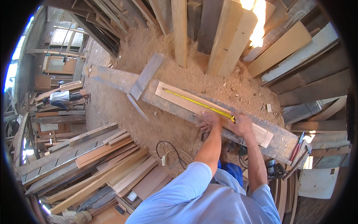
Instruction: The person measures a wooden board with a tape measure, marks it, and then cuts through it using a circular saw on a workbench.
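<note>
A light wooden board [261, 135] lies slantwise along a worn, greyish bench plank [167, 108]. Pulled out along the board's top is the yellow blade of a tape measure [197, 103], reaching from near its far-left end to my right hand [241, 125]. That hand is closed around the tape's body, which is mostly covered by my fingers. My left hand [209, 121] rests against the board's near edge, just left of the right hand. Its fingers are spread, and no object shows in them.
Red-handled pliers [297, 146] lie at the bench's right end, near a dark power tool [275, 169]. A grey crosspiece [147, 76] sits over the bench farther left. Stacked planks [108, 175] fill the lower left; boards [231, 37] lean beyond the sawdust. Another person [61, 98] stands far left.
</note>
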{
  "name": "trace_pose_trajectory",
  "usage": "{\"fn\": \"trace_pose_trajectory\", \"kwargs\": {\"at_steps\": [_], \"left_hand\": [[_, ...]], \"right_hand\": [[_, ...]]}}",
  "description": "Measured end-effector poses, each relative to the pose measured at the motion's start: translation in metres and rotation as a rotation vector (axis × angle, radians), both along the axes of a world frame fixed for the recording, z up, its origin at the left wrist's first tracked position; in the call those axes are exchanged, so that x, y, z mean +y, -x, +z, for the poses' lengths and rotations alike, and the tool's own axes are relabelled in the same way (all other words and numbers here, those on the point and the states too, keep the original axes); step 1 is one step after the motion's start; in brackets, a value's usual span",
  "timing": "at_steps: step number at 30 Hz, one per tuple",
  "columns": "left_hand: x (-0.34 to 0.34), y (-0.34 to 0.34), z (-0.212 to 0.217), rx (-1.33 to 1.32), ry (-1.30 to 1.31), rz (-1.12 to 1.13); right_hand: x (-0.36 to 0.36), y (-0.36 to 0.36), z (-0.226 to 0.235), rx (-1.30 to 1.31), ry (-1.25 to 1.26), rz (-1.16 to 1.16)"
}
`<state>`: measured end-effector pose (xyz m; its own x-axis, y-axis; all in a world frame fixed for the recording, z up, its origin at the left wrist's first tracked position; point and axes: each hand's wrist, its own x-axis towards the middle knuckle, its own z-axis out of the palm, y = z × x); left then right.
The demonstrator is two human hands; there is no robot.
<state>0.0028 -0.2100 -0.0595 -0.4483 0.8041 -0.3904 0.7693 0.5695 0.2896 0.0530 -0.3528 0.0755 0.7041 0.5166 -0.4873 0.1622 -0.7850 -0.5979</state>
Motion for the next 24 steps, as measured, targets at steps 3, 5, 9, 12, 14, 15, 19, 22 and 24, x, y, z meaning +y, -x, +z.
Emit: {"fn": "trace_pose_trajectory", "kwargs": {"at_steps": [3,5,9,12,14,15,19,22,24], "left_hand": [[0.002,0.0,0.002,0.0,-0.009,-0.005],[-0.001,-0.002,0.005,0.02,0.003,-0.019],[0.002,-0.002,0.0,0.034,-0.063,-0.024],[-0.007,-0.006,-0.018,0.05,-0.051,-0.094],[-0.025,-0.004,-0.021,0.006,0.038,-0.167],[0.04,0.028,-0.062,0.153,0.004,-0.132],[0.043,0.035,-0.084,0.059,0.067,-0.045],[0.03,0.023,-0.075,0.086,0.062,-0.107],[0.032,0.022,-0.071,0.125,0.069,-0.159]], "right_hand": [[0.014,0.004,0.002,0.024,0.001,0.006],[0.018,0.003,0.002,0.04,0.007,-0.001],[0.011,0.007,-0.003,0.048,0.003,-0.049],[-0.029,0.003,-0.002,0.074,0.016,-0.094],[-0.075,0.012,-0.011,0.053,0.067,-0.165],[-0.063,0.018,0.005,0.051,0.004,-0.12],[-0.167,0.025,-0.006,-0.001,0.056,-0.188],[-0.23,0.028,-0.006,-0.046,0.096,-0.26],[-0.25,0.029,-0.002,-0.013,0.097,-0.32]]}}
